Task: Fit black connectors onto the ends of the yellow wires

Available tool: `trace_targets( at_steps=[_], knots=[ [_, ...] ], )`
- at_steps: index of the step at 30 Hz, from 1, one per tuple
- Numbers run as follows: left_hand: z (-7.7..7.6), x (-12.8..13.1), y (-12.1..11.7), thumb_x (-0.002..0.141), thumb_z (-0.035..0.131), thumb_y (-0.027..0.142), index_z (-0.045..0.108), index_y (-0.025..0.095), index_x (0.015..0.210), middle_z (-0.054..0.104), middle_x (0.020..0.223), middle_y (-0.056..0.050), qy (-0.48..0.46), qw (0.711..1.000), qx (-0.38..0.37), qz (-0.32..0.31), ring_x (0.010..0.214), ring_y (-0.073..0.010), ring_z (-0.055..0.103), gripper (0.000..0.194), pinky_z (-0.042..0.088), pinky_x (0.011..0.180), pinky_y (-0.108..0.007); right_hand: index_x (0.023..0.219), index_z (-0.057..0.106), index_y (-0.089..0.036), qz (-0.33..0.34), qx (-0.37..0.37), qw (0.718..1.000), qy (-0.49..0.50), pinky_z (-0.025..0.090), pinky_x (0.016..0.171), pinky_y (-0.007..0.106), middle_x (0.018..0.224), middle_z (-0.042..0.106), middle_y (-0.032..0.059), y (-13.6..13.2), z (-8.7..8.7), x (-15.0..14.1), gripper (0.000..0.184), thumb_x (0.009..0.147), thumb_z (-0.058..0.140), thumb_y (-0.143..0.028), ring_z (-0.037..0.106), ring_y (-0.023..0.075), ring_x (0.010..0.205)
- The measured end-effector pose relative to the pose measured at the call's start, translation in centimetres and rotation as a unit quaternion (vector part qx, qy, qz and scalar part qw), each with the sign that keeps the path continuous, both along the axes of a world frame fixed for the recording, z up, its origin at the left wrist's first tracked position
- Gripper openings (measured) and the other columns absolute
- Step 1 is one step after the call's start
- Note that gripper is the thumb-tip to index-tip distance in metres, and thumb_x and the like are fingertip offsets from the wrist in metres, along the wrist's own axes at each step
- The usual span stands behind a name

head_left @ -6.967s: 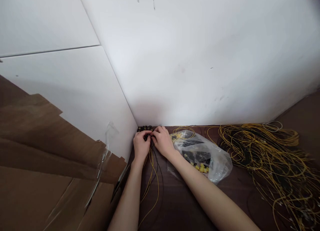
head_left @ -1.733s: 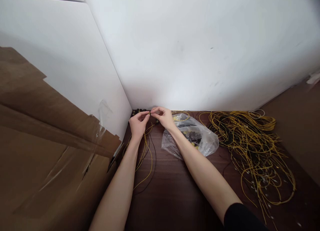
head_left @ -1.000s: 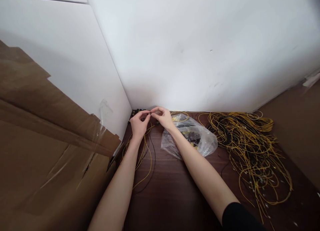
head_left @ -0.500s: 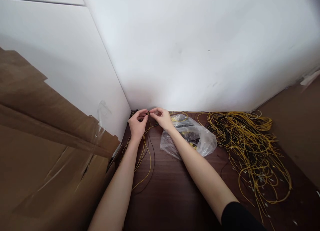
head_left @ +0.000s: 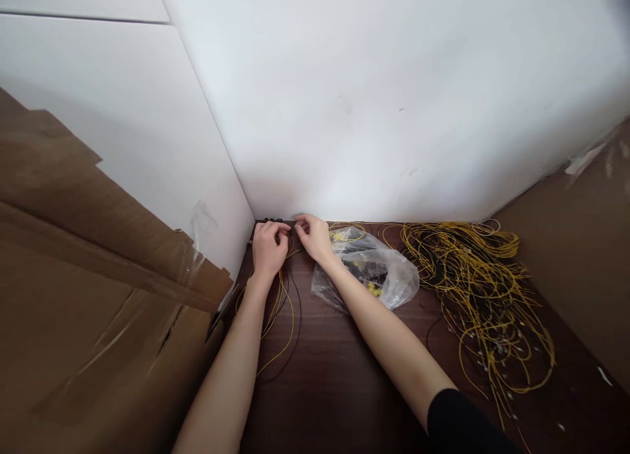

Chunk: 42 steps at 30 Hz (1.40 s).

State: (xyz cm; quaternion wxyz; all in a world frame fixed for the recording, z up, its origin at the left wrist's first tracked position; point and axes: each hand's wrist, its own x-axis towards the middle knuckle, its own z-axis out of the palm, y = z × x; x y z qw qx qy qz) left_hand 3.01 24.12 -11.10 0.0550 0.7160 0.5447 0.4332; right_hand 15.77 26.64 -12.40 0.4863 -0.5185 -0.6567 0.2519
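Note:
At the back left corner of the dark wooden tabletop [head_left: 315, 388], my two hands face each other a small gap apart. My left hand [head_left: 268, 247] is curled, thumb and forefinger bent toward each other; whatever is between them is too small to name. My right hand [head_left: 315, 239] has its fingers stretched toward the left hand, the thumb a little apart, and nothing visible in it. Thin yellow wires [head_left: 292, 309] and a dark wire run from beneath my hands along the left forearm. Small dark pieces [head_left: 273, 220] lie just behind my left hand, against the wall.
A clear plastic bag [head_left: 401, 280] holding black and yellow small parts lies right of my right hand. Farther right spreads a large tangle of yellow and black wires [head_left: 472, 277]. Brown cardboard [head_left: 98, 296] stands along the left, and a white wall [head_left: 354, 113] rises behind.
My fingertips, close together around a small piece before, have moved apart. My left hand is lower and flatter over the corner, and the view has shifted slightly.

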Motion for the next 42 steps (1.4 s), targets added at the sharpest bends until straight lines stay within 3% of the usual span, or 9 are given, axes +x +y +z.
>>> trace_targets(
  at_steps=[4,8,14,18,23,30,33,37,42],
  knots=[
    [0.8,0.1,-0.7,0.079,0.055,0.031,0.069,0.02,0.079,0.062,0.081,-0.006,0.133,0.989,-0.065,0.001,0.088,-0.0255,0.046,0.018,0.039,0.079,-0.039,0.092,0.064,-0.014,-0.03,-0.037,0.994,0.095,0.05,0.073,0.027,0.083,0.069,0.0049,0.1,1.5,0.6,0.019,0.077,0.052,-0.016,0.062,0.0139,0.069],
    [0.7,-0.4,-0.6,0.071,0.065,0.049,0.071,0.025,0.086,0.057,0.092,-0.006,0.183,0.976,-0.107,-0.056,0.094,-0.0272,0.041,0.029,0.035,0.083,-0.041,0.087,0.064,-0.014,-0.01,-0.009,0.985,0.17,0.05,0.074,0.028,0.083,0.07,0.0054,-0.1,4.6,1.6,0.015,0.078,0.053,-0.019,0.063,0.0143,0.073],
    [0.2,-0.7,0.1,0.078,0.06,0.039,0.07,0.025,0.092,0.058,0.097,-0.007,0.173,0.977,-0.116,-0.047,0.097,-0.0285,0.039,0.022,0.034,0.082,-0.042,0.092,0.061,-0.016,0.041,0.05,0.969,0.238,0.051,0.072,0.028,0.078,0.068,0.0022,-3.6,11.3,3.8,0.015,0.082,0.053,-0.025,0.06,0.0108,0.067],
    [0.2,-0.4,0.0,0.08,0.056,0.034,0.067,0.023,0.1,0.06,0.1,-0.009,0.157,0.98,-0.125,0.01,0.1,-0.0318,0.039,0.025,0.035,0.082,-0.045,0.092,0.063,-0.017,0.079,0.055,0.98,0.174,0.051,0.073,0.029,0.076,0.067,0.0014,-8.2,13.3,7.1,0.017,0.083,0.056,-0.029,0.061,0.0109,0.069],
    [1.7,0.5,-0.5,0.08,0.053,0.029,0.066,0.021,0.101,0.057,0.106,-0.011,0.162,0.981,-0.102,0.019,0.102,-0.0337,0.039,0.026,0.036,0.084,-0.047,0.088,0.067,-0.016,0.028,-0.005,0.999,0.018,0.051,0.071,0.031,0.079,0.069,0.0043,-14.4,12.0,14.4,0.019,0.081,0.06,-0.032,0.064,0.0153,0.074],
    [7.9,5.0,-4.0,0.083,0.051,0.029,0.068,0.019,0.091,0.059,0.092,-0.008,0.124,0.984,0.025,-0.124,0.096,-0.0267,0.044,0.021,0.038,0.085,-0.044,0.089,0.069,-0.02,-0.161,-0.089,0.967,-0.176,0.049,0.075,0.033,0.089,0.07,0.0048,-21.5,9.8,22.2,0.02,0.08,0.06,-0.036,0.064,0.0195,0.08],
    [10.1,6.9,-6.2,0.085,0.048,0.025,0.067,0.017,0.09,0.06,0.085,-0.006,0.109,0.966,0.049,-0.227,0.09,-0.0218,0.047,0.021,0.04,0.083,-0.038,0.089,0.068,-0.021,-0.169,-0.11,0.953,-0.227,0.047,0.075,0.033,0.091,0.069,0.0045,-23.9,8.7,23.4,0.02,0.081,0.058,-0.036,0.062,0.0194,0.081],
    [11.5,8.2,-8.3,0.088,0.044,0.023,0.066,0.015,0.087,0.062,0.08,-0.005,0.144,0.925,0.026,-0.351,0.082,-0.0181,0.053,0.023,0.042,0.074,-0.032,0.086,0.068,-0.02,-0.199,-0.119,0.948,-0.22,0.046,0.071,0.031,0.091,0.067,0.0051,-26.1,7.0,23.6,0.02,0.081,0.057,-0.036,0.06,0.0181,0.079],
    [11.5,8.8,-9.4,0.089,0.043,0.023,0.066,0.015,0.086,0.063,0.076,-0.005,0.197,0.9,-0.004,-0.388,0.073,-0.016,0.057,0.025,0.042,0.067,-0.029,0.083,0.069,-0.02,-0.21,-0.121,0.938,-0.247,0.042,0.064,0.03,0.082,0.064,0.0048,-26.4,5.2,21.8,0.021,0.083,0.054,-0.034,0.056,0.0169,0.07]
  ],
)
